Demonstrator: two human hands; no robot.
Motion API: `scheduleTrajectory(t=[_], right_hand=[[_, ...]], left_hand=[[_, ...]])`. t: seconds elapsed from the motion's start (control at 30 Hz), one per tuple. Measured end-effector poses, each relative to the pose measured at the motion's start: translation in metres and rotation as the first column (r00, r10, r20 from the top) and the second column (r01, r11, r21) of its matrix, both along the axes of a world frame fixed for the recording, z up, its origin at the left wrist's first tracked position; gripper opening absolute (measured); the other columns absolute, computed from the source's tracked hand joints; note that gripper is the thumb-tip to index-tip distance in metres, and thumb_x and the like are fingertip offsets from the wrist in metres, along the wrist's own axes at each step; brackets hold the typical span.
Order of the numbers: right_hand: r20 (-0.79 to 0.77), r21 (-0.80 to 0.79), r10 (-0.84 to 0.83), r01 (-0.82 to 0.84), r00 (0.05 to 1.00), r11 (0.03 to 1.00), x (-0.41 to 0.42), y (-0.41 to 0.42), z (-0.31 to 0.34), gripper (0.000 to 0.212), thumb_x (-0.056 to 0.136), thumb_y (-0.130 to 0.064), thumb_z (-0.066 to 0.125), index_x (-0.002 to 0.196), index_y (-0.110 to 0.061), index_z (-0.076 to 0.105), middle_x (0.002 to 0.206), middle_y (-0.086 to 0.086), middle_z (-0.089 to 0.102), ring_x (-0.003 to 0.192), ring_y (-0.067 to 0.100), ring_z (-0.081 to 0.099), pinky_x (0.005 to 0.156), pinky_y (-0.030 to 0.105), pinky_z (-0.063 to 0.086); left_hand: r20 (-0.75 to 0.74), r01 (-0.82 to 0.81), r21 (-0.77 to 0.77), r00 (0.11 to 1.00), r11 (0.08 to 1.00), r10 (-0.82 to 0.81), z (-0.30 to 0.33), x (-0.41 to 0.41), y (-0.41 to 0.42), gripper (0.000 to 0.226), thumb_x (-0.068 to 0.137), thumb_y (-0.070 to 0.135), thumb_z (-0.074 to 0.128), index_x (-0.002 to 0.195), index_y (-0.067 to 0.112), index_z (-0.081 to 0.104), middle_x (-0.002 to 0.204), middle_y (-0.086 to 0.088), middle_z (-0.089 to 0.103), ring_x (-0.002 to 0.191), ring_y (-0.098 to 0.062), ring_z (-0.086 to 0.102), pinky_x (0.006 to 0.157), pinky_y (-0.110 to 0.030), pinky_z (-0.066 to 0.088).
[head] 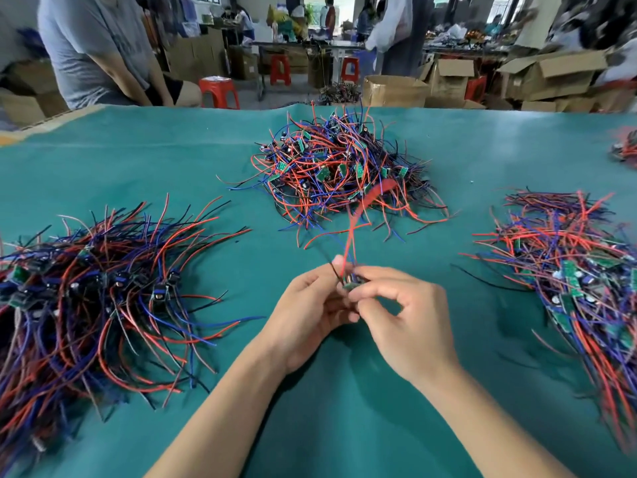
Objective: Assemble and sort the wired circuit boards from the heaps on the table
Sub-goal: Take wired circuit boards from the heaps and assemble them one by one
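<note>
Small green circuit board [352, 283] with red, blue and black wires [349, 241] rising from it, held above the near middle of the table [344, 426]. Pinched in the grip of both hands: left hand [310, 315] curled round it from the left, right hand [406, 315] nipping it between thumb and forefinger. Beyond, a tangled middle heap [339, 172]; to the left a combed-out left heap [93, 288]; to the right a right heap [572, 270]. Teal cloth underneath. Red stools [220, 93] and cardboard boxes [548, 74] behind.

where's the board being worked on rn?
Head view, centre: the small circuit board is pinched between the left hand and right hand, above the green cloth, nearer than the middle heap.
</note>
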State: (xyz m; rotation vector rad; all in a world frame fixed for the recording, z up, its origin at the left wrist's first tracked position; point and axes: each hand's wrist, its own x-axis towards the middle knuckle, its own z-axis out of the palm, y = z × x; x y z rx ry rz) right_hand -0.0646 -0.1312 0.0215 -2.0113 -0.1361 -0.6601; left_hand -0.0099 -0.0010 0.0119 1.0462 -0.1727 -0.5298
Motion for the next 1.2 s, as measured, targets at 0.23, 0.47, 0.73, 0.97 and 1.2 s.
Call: scheduleTrajectory(t=[0.23, 0.47, 0.73, 0.97, 1.2], right_hand=[[0.106, -0.269, -0.058, 0.085, 0.993, 0.959, 0.000, -0.006, 0.000, 0.018, 0.076, -0.003, 0.061, 0.068, -0.008, 0.075, 0.120, -0.011, 0.072, 0.078, 0.001, 0.071, 0.075, 0.010, 0.050], [0.117, -0.333, -0.084, 0.119, 0.990, 0.935, 0.002, -0.007, -0.002, 0.021, 0.077, -0.007, 0.058, 0.065, -0.008, 0.074, 0.128, 0.001, 0.071, 0.117, 0.016, 0.069, 0.094, 0.028, 0.052], [-0.033, 0.118, -0.213, 0.216, 0.976, 0.969, 0.008, -0.015, -0.002, 0.007, 0.080, -0.021, 0.069, 0.075, -0.023, 0.074, 0.080, -0.011, 0.073, 0.072, 0.004, 0.068, 0.065, 0.014, 0.050], [-0.330, 0.393, 0.109, 0.031, 0.938, 0.919, 0.010, -0.019, -0.002, 0.010, 0.081, -0.034, 0.079, 0.083, -0.025, 0.083, 0.080, -0.001, 0.078, 0.068, 0.012, 0.067, 0.059, 0.026, 0.050], [-0.381, 0.552, 0.319, -0.063, 0.868, 0.832, 0.010, -0.033, 0.006, 0.007, 0.085, -0.008, 0.076, 0.084, -0.012, 0.082, 0.071, 0.007, 0.069, 0.055, 0.014, 0.049, 0.051, 0.022, 0.042]], left_hand=[[0.011, 0.070, -0.030, 0.998, 0.997, -0.069, -0.002, 0.003, 0.008, 0.030, 0.086, 0.019, 0.070, 0.110, 0.002, 0.071, 0.092, -0.012, 0.068, 0.075, -0.018, 0.062, 0.071, -0.025, 0.052], [-0.005, 0.059, -0.033, 0.998, 0.998, -0.059, -0.004, 0.001, 0.005, 0.027, 0.084, 0.013, 0.067, 0.106, -0.002, 0.070, 0.092, -0.014, 0.071, 0.077, -0.018, 0.066, 0.078, -0.028, 0.054], [0.037, -0.028, -0.009, 0.999, 1.000, 0.028, -0.003, -0.001, 0.003, 0.026, 0.074, 0.002, 0.073, 0.099, 0.002, 0.063, 0.085, -0.014, 0.066, 0.073, -0.019, 0.071, 0.060, -0.021, 0.053], [0.154, 0.060, 0.106, 0.985, 0.993, -0.076, -0.005, -0.002, 0.004, 0.018, 0.074, 0.000, 0.076, 0.090, 0.004, 0.072, 0.078, -0.013, 0.065, 0.067, -0.017, 0.064, 0.054, -0.021, 0.048], [0.251, 0.058, 0.247, 0.960, 0.967, -0.122, -0.004, -0.003, 0.004, 0.020, 0.077, 0.020, 0.080, 0.086, 0.004, 0.071, 0.077, -0.017, 0.049, 0.049, -0.014, 0.029, 0.041, -0.020, 0.023]])
